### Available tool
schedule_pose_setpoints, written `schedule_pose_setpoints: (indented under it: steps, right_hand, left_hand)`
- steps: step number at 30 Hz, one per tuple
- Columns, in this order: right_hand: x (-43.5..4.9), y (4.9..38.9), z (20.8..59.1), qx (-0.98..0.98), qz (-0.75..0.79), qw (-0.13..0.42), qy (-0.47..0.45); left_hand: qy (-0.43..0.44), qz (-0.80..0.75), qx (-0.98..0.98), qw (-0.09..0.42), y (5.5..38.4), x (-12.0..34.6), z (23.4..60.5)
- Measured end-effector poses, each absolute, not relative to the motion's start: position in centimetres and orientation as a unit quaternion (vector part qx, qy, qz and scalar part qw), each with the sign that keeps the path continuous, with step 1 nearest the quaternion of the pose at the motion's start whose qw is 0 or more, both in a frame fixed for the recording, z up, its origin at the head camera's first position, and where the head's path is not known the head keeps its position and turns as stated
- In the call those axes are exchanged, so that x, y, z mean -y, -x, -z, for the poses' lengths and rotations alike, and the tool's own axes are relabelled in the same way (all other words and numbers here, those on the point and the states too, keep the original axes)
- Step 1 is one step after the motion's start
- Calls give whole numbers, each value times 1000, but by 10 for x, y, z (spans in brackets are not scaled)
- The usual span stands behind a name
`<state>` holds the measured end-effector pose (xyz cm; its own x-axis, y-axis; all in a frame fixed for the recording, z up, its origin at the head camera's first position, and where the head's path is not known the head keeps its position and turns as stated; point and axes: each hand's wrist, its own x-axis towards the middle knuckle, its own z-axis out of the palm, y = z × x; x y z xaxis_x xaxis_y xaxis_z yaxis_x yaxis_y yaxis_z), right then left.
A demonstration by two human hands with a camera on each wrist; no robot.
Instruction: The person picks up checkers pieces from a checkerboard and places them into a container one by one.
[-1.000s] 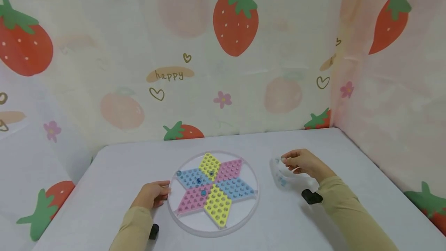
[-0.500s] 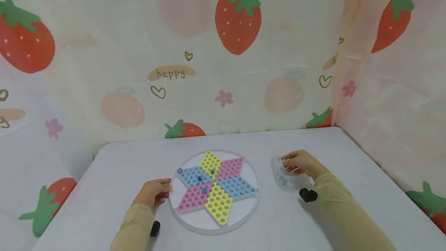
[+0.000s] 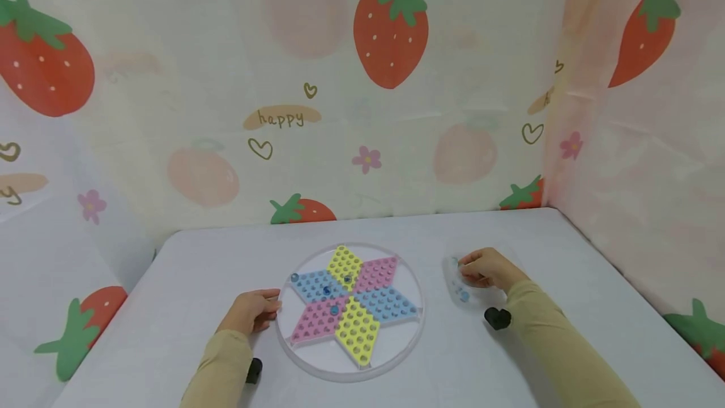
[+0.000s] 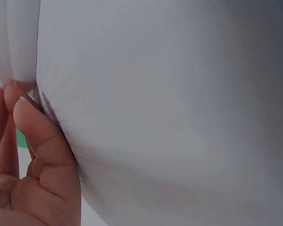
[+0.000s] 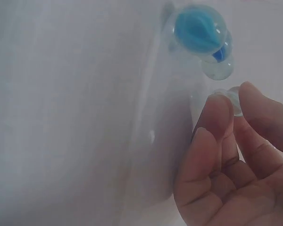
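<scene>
— Strawberry-print cloth [image 3: 340, 172] behind and at both sides, white-covered table [image 3: 221, 263] below. What do we have in the grip?

— Our right hand [image 3: 491, 266] stands narrow, thumb on one side, fingertip on the other, pinching a pale clear marble [image 5: 236, 100], as best we can judge. It is inside the clear tray [image 3: 447, 279], near the left wall. How hard we press, we cannot tell.

— Looks like smooth glass. How do we hold it well?

— We'd set both pads on its widest part, squarely opposed; pinched high on the curve, it would likely slip. Then a straight lift, free of the wall, before any sideways travel.

— Neighbours?

— One blue-swirled marble [image 5: 198, 29] near our fingertips, two more marbles partly hidden behind it. Best we come up gently and leave them undisturbed.

— And our left hand [image 3: 247, 313]?

— Holding the left rim of the round game board [image 3: 350, 377], well apart from the tray. Light pressure serves, we think: enough to stop a slide, too little to tip it.

— Worth such care?

— Yes. Four marbles [image 3: 326, 291] sit on the board's blue, yellow and pink points. One jolt could roll them, above all the one at the blue tip.
</scene>
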<state>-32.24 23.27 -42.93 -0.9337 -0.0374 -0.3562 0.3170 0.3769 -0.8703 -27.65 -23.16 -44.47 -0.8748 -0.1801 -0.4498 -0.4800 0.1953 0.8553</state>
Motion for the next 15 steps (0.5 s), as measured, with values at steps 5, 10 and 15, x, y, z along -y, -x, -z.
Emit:
schedule_pose_setpoints:
  steps: [5,10,15]
  right_hand:
    - [-231,325,427,-817,547,161,-89]
    - [-233,324,429,-824,534,160,-96]
    - [-232,323,423,-832,528,150,-81]
  left_hand:
    - [210,-596,-765,123,279,233,445]
    - [209,-596,-766,122,275,230,443]
    - [210,-595,-767,119,273,230,441]
